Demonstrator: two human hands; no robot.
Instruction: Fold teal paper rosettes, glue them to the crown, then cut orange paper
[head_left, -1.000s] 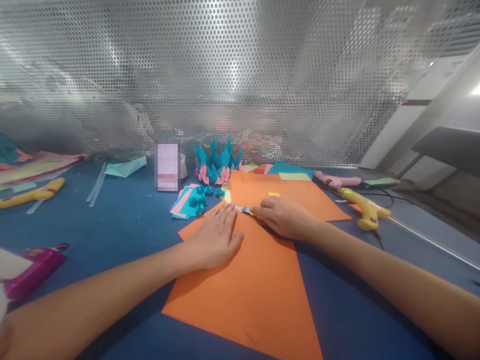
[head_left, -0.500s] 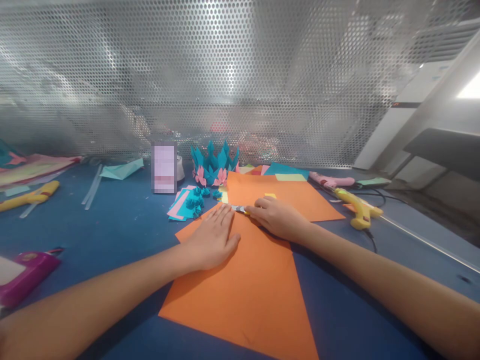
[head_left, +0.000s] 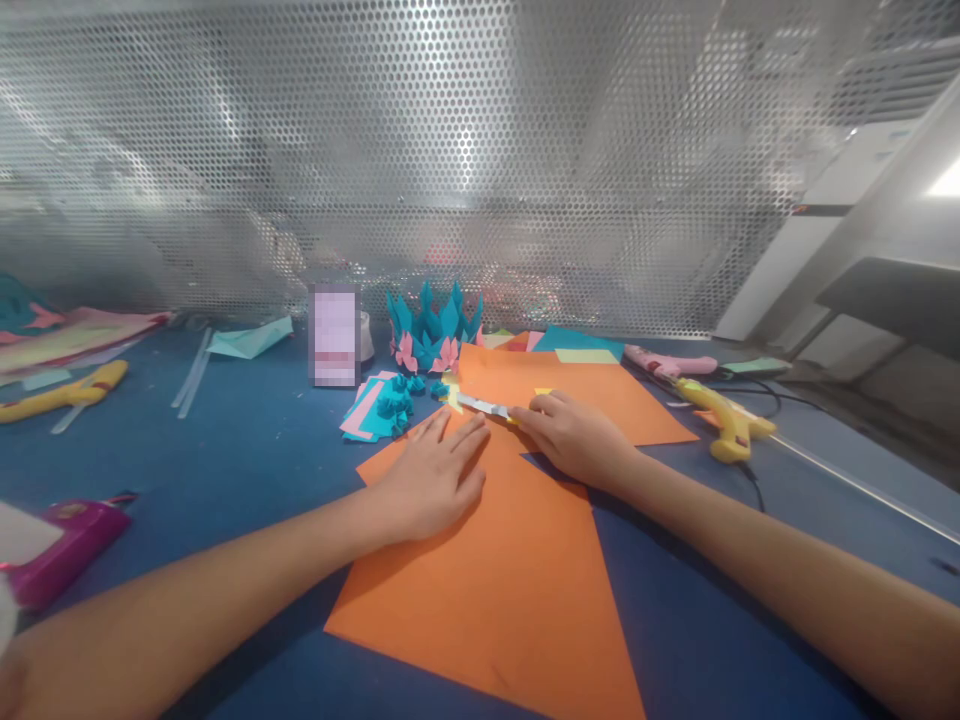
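My left hand [head_left: 431,475] lies flat, fingers spread, on a large orange paper sheet [head_left: 495,585] on the blue table. My right hand [head_left: 574,440] is closed around a small utility knife [head_left: 487,406] with a yellow grip. The knife's silver blade points left, at the far tip of the sheet, just beyond my left fingertips. A second orange sheet [head_left: 592,395] lies behind my right hand.
Teal and pink folded paper pieces [head_left: 435,335] and a small stack of paper squares [head_left: 371,410] sit behind the sheet. A yellow glue gun [head_left: 724,415] and a pink one [head_left: 667,360] lie right. A magenta tool [head_left: 67,535] lies left. A perforated metal screen [head_left: 450,150] closes the back.
My right hand has slid the knife a little farther away and right, so more of the blade shows past my left fingers. My left hand stays flat on the sheet.
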